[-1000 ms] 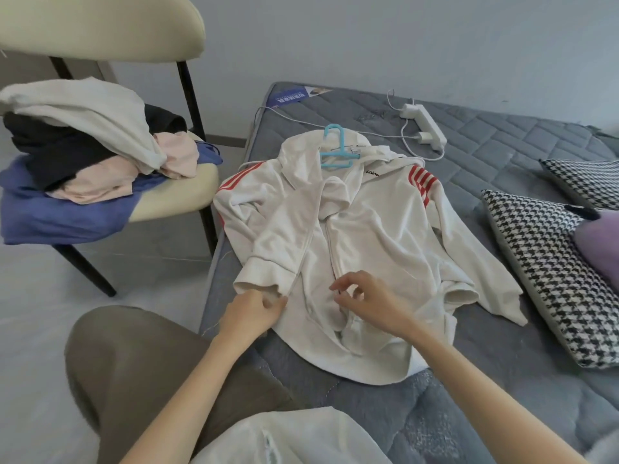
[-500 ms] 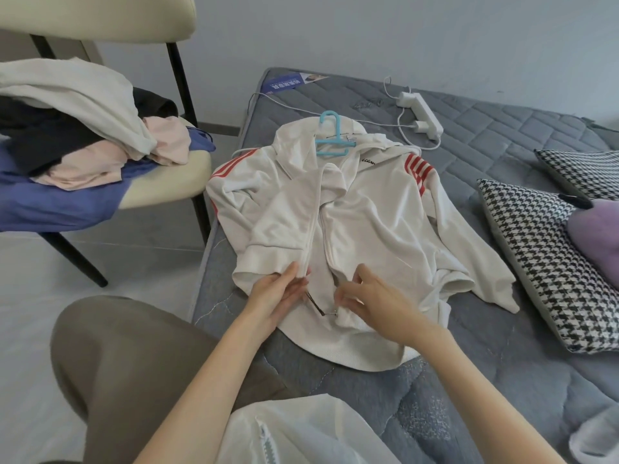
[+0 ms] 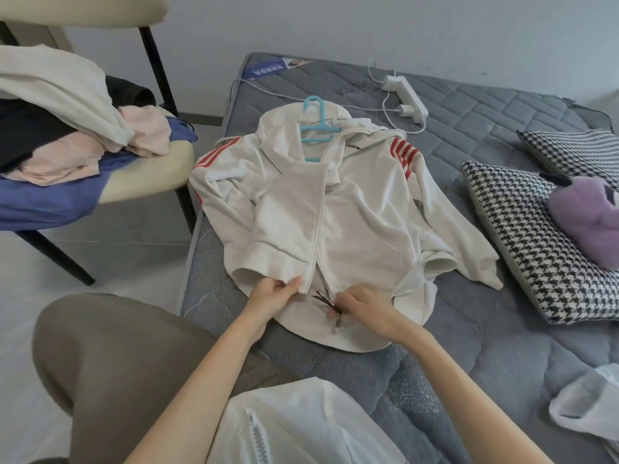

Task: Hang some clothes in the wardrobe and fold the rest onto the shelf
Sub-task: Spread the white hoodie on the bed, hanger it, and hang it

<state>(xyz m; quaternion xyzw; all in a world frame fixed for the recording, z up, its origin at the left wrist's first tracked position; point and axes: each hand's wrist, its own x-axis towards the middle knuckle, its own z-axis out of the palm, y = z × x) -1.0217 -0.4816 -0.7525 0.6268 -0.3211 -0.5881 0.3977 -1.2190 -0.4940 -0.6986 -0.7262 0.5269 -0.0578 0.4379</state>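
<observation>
At far left a cream padded chair (image 3: 147, 169) carries a loose pile of clothes (image 3: 67, 128) in white, black, pink and blue, all soft and crumpled. Right of it, on the near left part of the grey quilted mattress (image 3: 502, 329), the white hooded jacket (image 3: 361, 236) lies flat, front up, with red stripes on both shoulders and ribbed cuffs and hem. The left hand (image 3: 273, 298) pinches the bottom corner of the jacket's left front panel, just beside the zip. A pale blue plastic hanger (image 3: 316, 128) sits inside the collar with its hook pointing to the far side. The jacket looks like light, limp fleecy knit that would sag and slide off the thin, smooth hanger unless zipped, so the hem corners and zip ends seem the sensible places to hold; for lifting, the hook is the place. The right hand (image 3: 365, 311), fingers curled, grips the dark zip pull (image 3: 330, 303) at the hem, close to the left hand. Farther right, a hard white power strip (image 3: 405, 98) with its cable lies on the far side of the mattress. Houndstooth woven pillows (image 3: 522, 249) lie at the right edge.
</observation>
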